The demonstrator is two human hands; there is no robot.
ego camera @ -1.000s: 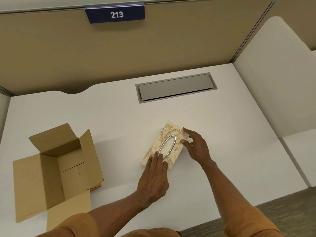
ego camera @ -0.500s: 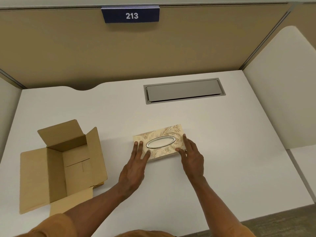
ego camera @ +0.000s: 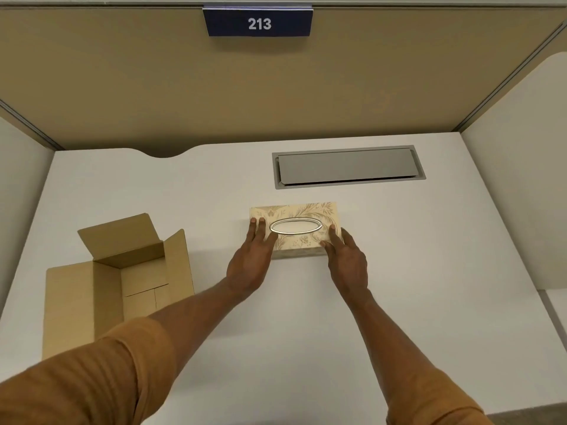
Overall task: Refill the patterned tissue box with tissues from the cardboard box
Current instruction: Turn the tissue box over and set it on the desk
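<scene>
The patterned tissue box (ego camera: 306, 210), cream with a leaf print and a silver oval opening on top, lies flat and crosswise on the white desk (ego camera: 414, 271). My left hand (ego camera: 250, 262) presses flat on its left end, fingers beside the oval. My right hand (ego camera: 348, 262) holds the right end, fingers on the top and front corner. No tissue shows in the oval. The cardboard box (ego camera: 76, 296) stands at the left with its flaps spread open; only its bare bottom shows inside.
A grey cable hatch (ego camera: 348, 167) is set into the desk behind the tissue box. Tan partition walls close the back, with a blue sign reading 213 (ego camera: 259, 23). White side panels (ego camera: 515, 194) bound the desk left and right.
The tissue box has been turned from a diagonal lie to crosswise and slid a little away from me. Both hands moved with it to its two ends.
</scene>
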